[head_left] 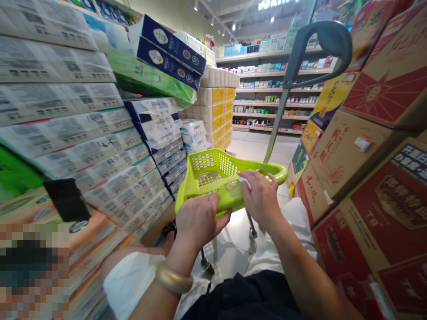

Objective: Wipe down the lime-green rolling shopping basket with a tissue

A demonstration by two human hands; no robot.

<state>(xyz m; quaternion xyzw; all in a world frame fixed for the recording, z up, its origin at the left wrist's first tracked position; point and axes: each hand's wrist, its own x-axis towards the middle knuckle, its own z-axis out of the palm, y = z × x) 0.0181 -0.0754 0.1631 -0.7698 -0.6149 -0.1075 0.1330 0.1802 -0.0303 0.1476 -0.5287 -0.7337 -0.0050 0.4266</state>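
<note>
A lime-green shopping basket cart [216,189] with perforated walls stands in front of me, its basket empty. My left hand [198,218] is closed around the near rim at its left part, thumb on top and fingers underneath. My right hand [262,198] is closed over a small white cloth [245,181], or perhaps a tissue, pressed on the same rim farther right. Most of the cloth is hidden under the fingers. Between my hands a clear label pocket [233,189] shows on the rim. A grey pull handle [287,75] rises from the cart's right side.
Stacked wrapped tissue packs [76,106] line the left side, with dark blue packs [170,53] on top. A dark phone-like object [67,200] lies at lower left. Red and brown cartons [347,155] are piled at right. Stocked shelves [267,89] stand beyond the tiled floor.
</note>
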